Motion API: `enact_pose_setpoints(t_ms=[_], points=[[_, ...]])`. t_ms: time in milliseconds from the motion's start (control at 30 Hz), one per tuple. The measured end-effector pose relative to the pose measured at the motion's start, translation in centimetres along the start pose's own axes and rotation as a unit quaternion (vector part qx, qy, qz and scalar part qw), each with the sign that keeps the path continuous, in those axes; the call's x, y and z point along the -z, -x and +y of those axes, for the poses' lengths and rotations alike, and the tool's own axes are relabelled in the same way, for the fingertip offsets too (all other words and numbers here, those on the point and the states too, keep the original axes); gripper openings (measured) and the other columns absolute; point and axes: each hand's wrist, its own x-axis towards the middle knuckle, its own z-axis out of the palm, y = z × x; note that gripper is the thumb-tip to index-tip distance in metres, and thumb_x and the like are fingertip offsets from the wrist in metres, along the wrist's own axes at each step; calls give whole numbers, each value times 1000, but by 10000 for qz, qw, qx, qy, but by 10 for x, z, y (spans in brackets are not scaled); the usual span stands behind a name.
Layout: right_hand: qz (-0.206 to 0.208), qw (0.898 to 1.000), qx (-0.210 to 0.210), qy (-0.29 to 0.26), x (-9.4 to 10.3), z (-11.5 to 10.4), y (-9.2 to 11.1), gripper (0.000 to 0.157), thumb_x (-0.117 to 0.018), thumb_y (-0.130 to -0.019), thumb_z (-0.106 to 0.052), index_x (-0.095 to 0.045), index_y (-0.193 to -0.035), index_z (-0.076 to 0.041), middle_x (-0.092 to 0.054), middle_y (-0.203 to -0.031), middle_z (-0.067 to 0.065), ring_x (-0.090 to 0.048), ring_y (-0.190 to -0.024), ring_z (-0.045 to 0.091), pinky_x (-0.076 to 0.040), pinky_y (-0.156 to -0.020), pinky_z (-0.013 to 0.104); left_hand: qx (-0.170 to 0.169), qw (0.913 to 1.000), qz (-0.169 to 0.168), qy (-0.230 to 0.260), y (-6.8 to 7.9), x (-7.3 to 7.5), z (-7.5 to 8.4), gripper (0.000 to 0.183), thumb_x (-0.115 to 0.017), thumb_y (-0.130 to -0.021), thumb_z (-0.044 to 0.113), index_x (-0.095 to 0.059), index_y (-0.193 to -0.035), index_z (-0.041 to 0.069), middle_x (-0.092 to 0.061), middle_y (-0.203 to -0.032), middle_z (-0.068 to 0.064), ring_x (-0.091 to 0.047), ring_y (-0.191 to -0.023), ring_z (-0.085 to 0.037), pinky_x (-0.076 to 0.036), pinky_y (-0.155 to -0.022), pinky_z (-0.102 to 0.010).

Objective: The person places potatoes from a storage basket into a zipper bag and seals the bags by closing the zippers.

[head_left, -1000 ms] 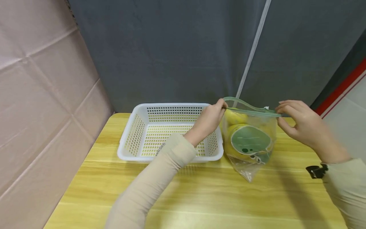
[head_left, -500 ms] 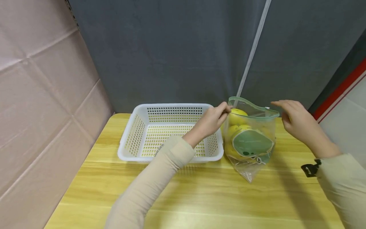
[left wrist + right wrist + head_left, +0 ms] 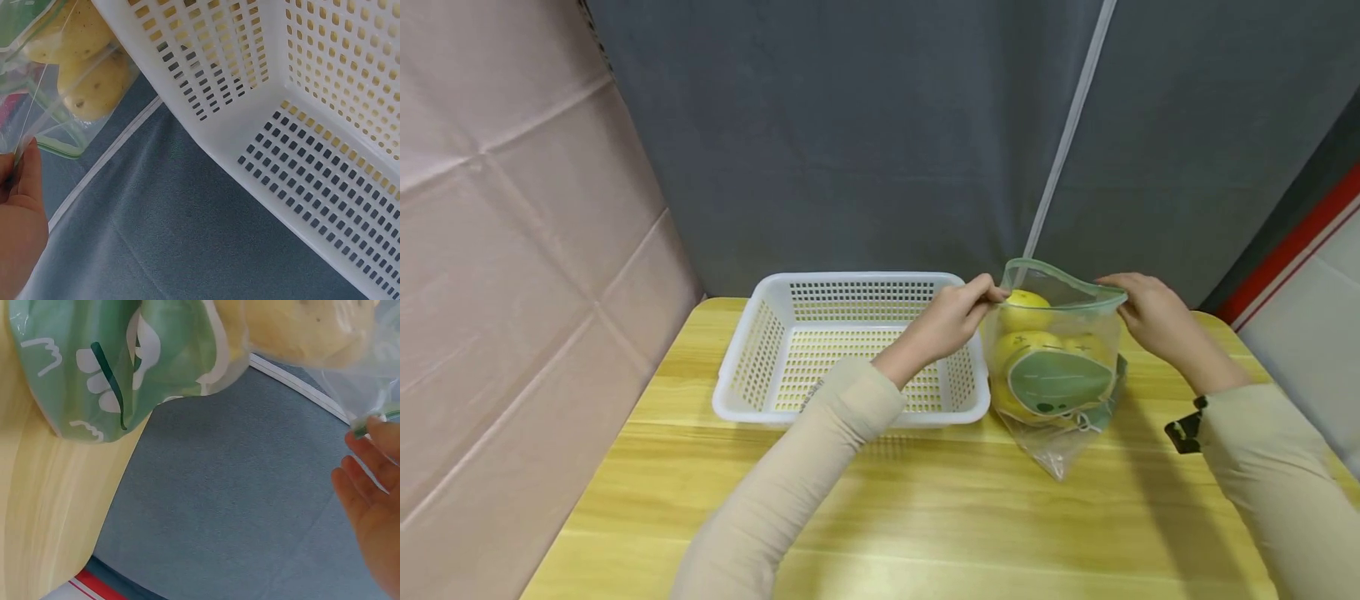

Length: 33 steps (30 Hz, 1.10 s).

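Observation:
A clear zip bag (image 3: 1060, 382) with a green rim and a green printed patch stands on the table, its mouth spread apart. Several round yellow fruits (image 3: 1027, 315) are inside, their lower parts partly covered by the print. My left hand (image 3: 943, 323) pinches the left end of the bag's rim; the left wrist view shows the thumb and fingers (image 3: 30, 172) on the thin plastic. At the opposite end, my right hand (image 3: 1161, 321) pinches the green rim between thumb and forefinger, its other fingers (image 3: 350, 487) loosely spread in the right wrist view.
A white plastic basket (image 3: 850, 419) with perforated walls stands just left of the bag, under my left forearm. Both rest on a wooden table (image 3: 970, 517). A grey curtain (image 3: 865, 150) hangs behind, and pink cloth (image 3: 512, 292) covers the left side.
My right hand came off the bag's rim, then moved left and took hold of it again. The bag's mouth has spread wider. My left hand stays on the rim, shifted slightly right.

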Motion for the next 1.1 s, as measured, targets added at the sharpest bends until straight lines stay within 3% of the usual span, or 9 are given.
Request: enact_pose_setpoints(t_ms=[167, 400, 467, 567, 633, 667, 800, 867, 1100], points=[[-21, 9997, -219, -57, -2, 5, 5, 25, -46, -95, 4, -52, -118, 13, -56, -110, 38, -57, -94, 50, -47, -75, 59, -64, 10000, 24, -48, 0, 1, -1, 15, -45, -99, 5, -58, -106, 1, -66, -123, -10, -64, -114, -20, -50, -95, -16], [718, 9948, -511, -508, -2, 15, 18, 25, -45, -100, -11, -51, -112, 10, -59, -104, 36, -58, -93, 54, -47, -76, 62, -40, 9995, 185, -249, 0, 3, -2, 16, -48, -98, 6, -60, -109, 3, -69, -119, -9, -67, -107, -19, -53, -91, -20], [865, 9912, -763, -644, 1, 17, 21, 27, -44, -101, -15, -52, -111, 8, -59, -103, 35, -62, -87, 39, -48, -74, 53, 72, 9994, 218, -270, 1, 3, -2, 18, -48, -98, 6, -59, -113, 4, -69, -119, -8, -67, -108, -19, -53, -91, -20], [1034, 9843, -1180, -803, 6, 21, 25, 31, -41, -102, -21, -51, -113, 7, -60, -104, 31, -53, -77, -5, -43, -69, 31, 301, 9988, 276, -285, 1, 4, -3, 24, -48, -98, 7, -58, -120, 5, -67, -122, -9, -67, -107, -18, -54, -90, -22], [1166, 9765, -1516, -994, 10, 23, 27, 34, -40, -102, -26, -50, -114, 4, -65, -96, 8, -35, -73, -20, -34, -65, 19, 470, 9980, 302, -306, 1, 5, -3, 28, -49, -98, 8, -57, -125, 6, -66, -124, -9, -67, -105, -18, -54, -87, -22], [1256, 9703, -1671, -1215, 11, 24, 28, 30, -40, -102, -27, -51, -112, -1, -64, -92, -4, -36, -73, -19, -33, -65, 17, 543, 9975, 306, -328, 1, 5, -3, 29, -48, -99, 9, -56, -127, 7, -66, -125, -9, -68, -104, -18, -54, -86, -22], [1768, 9232, -2170, -2633, 18, 26, 31, 11, -45, -99, -30, -54, -99, -23, -48, -77, -37, -44, -72, -16, -36, -62, 4, 777, 9956, 303, -425, 1, 5, -2, 32, -48, -99, 11, -56, -130, 8, -66, -125, -9, -69, -98, -18, -55, -82, -24], [2055, 8891, -2254, -3413, 21, 27, 32, 6, -49, -96, -29, -54, -94, -31, -54, -75, -32, -50, -72, -12, -40, -62, 2, 828, 9950, 318, -468, 0, 6, -2, 32, -48, -99, 12, -57, -130, 9, -66, -124, -9, -69, -97, -19, -55, -83, -25], [3146, 7619, -1919, -5327, 28, 16, 29, 4, -64, -87, -14, -68, -86, -14, -66, -70, -11, -58, -66, 0, -48, -61, 5, 901, 9936, 592, -325, 0, 6, 0, 30, -48, -100, 12, -60, -126, 9, -67, -123, -8, -69, -101, -17, -55, -85, -23]])
